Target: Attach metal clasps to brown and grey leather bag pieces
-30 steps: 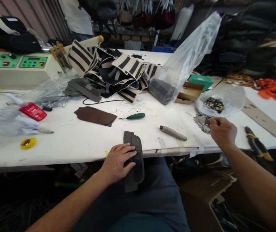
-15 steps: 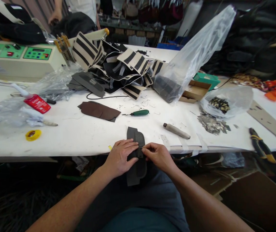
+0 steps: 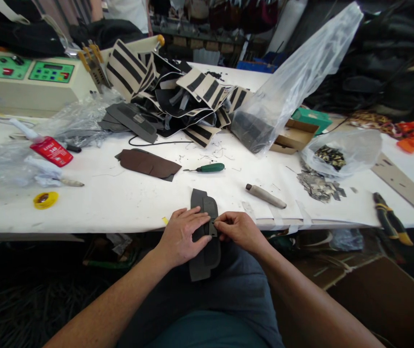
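Note:
A dark grey, leather-like piece [image 3: 200, 268] with a rounded flap lies across the table's front edge and reaches over my lap. From the left, my left hand [image 3: 183, 237] holds it down, its fingers extended over the flap and its thumb lower down. Between that thumb and the fingers shows a small dark plate [image 3: 213, 229] with little holes. My right hand [image 3: 238, 232] pinches at the flap's right edge beside this plate; whatever sits between its fingertips is hidden. Beyond my hands lie a green-handled awl-like tool [image 3: 210, 167] and a brown leather piece [image 3: 149, 164].
A grey rod-like tool [image 3: 266, 196], pliers [image 3: 390, 217] and thin metal plates [image 3: 319, 186] lie to the right. On the left are a red glue bottle [image 3: 51, 151] and a yellow tape roll [image 3: 45, 200]. Striped pieces [image 3: 203, 89] pile up behind; a person [image 3: 129, 17] stands farther back.
The view has shifted slightly. My left hand stays on the grey piece, and the small plate between its thumb and fingers shows more clearly. My right hand keeps its pinch at the edge.

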The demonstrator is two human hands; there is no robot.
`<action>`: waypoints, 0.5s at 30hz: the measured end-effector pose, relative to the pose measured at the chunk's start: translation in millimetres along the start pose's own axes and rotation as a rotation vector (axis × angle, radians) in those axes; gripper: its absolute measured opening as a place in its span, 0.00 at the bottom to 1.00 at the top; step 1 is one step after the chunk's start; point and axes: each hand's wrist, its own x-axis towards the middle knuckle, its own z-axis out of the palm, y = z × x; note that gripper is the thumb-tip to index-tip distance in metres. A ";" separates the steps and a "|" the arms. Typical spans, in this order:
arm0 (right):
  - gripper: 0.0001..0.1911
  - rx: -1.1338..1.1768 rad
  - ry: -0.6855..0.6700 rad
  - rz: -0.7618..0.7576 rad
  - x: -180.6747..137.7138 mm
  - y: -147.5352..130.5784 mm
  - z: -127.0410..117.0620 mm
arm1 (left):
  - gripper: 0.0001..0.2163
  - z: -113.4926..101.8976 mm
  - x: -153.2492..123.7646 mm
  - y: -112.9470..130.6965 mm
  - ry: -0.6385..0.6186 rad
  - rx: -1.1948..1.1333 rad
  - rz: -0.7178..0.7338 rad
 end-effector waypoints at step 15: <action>0.09 -0.084 0.132 -0.075 -3.9 0.6 7.4 | 0.23 5.0 -1.6 -3.8 0.011 0.014 0.020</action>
